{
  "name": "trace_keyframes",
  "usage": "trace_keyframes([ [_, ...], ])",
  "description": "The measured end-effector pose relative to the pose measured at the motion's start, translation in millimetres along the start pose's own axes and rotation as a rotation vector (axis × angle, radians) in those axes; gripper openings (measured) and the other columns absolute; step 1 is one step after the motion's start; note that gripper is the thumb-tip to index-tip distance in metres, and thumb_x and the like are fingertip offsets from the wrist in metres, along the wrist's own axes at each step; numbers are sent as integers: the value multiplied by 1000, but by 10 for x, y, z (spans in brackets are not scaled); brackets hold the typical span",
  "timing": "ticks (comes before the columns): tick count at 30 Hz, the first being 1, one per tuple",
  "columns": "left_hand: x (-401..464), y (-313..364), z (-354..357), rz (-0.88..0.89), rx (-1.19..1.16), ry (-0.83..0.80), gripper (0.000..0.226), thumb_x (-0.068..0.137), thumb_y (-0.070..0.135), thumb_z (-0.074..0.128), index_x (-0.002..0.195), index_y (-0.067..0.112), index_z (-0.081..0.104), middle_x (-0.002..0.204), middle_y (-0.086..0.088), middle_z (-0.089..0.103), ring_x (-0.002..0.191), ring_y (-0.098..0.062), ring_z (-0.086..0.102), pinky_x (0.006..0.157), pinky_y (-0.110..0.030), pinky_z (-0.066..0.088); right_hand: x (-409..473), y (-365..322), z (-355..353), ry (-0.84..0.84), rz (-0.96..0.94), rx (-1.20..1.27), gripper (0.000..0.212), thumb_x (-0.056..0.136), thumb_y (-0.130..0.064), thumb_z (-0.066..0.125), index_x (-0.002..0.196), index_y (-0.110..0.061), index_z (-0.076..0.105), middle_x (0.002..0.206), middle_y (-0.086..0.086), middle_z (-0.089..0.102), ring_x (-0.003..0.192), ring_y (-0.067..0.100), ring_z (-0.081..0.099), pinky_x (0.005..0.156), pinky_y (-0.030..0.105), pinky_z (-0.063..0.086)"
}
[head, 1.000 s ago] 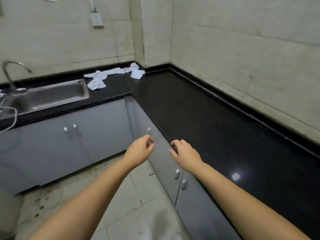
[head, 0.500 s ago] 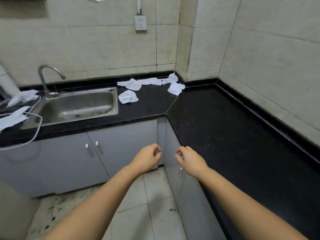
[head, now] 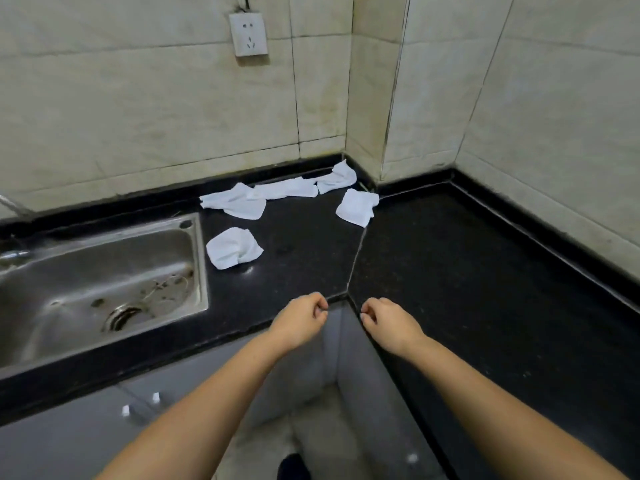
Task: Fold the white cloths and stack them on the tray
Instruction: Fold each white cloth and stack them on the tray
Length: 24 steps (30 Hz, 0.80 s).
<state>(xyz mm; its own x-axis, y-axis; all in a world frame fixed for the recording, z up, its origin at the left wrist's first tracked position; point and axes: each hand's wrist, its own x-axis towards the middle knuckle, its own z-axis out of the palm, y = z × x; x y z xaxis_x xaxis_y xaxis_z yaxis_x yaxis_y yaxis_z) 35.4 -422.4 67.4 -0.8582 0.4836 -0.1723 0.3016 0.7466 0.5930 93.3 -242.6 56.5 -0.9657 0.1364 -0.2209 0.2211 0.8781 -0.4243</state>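
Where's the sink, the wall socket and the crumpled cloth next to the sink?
sink [head: 104, 265], head view, basin floor
wall socket [head: 248, 33], head view, faceplate middle
crumpled cloth [head: 232, 248], head view, its middle

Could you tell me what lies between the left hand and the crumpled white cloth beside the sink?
Only bare black countertop separates the left hand from the crumpled cloth, as the head view shows.

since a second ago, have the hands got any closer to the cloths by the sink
Yes. The left hand and right hand were down by the cabinet doors; now they are over the counter's front edge, toward the cloths beside the sink.
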Motion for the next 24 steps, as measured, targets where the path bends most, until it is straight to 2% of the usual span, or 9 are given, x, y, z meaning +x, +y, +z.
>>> trace_keyframes([
  [3,643,-123,-339,46,46,-43,15,91,19,51,102,15,59,71,11,52,76,-15,52,72,-27,42,557,-123,-157,36,70,32,25,98,-30,42,114,-17,56,115,6,55,103,24,57,84,33,46],
  [5,1043,-176,-520,79,75,-78,15,92,20,50,103,14,59,71,11,51,77,-14,52,74,-27,42,871,-169,-244,53,108,50,25,98,-30,42,113,-16,56,115,6,55,104,25,56,84,33,45],
  [9,1704,-185,-670,123,72,-147,19,93,22,50,108,14,58,89,4,58,87,-18,58,83,-35,49,1399,-133,-375,73,180,80,26,98,-29,42,115,-16,56,115,6,55,104,24,56,84,32,44],
  [14,2417,-139,-579,125,90,-256,23,95,22,48,114,14,56,101,-2,63,91,-19,60,84,-36,51,2109,92,-469,60,218,73,27,96,-29,44,115,-16,58,114,7,56,104,25,57,86,35,47],
  [17,2843,-138,-533,82,86,-265,23,94,22,48,114,14,56,102,-3,64,94,-21,61,86,-37,50,2598,220,-514,31,206,86,26,95,-27,46,117,-17,57,115,7,55,102,24,57,87,39,49],
  [20,3273,-142,-430,76,135,-280,23,93,20,48,115,13,56,106,-5,63,98,-22,59,87,-37,49,3046,354,-494,55,182,62,33,94,-23,49,126,-17,50,126,6,49,114,25,49,91,40,47],
  [24,3679,-108,-199,152,211,-206,36,94,15,44,129,14,49,129,-5,52,119,-23,48,97,-40,44,3404,533,-396,67,187,-123,35,94,-21,46,128,-15,48,129,7,45,115,26,45,91,36,42],
])
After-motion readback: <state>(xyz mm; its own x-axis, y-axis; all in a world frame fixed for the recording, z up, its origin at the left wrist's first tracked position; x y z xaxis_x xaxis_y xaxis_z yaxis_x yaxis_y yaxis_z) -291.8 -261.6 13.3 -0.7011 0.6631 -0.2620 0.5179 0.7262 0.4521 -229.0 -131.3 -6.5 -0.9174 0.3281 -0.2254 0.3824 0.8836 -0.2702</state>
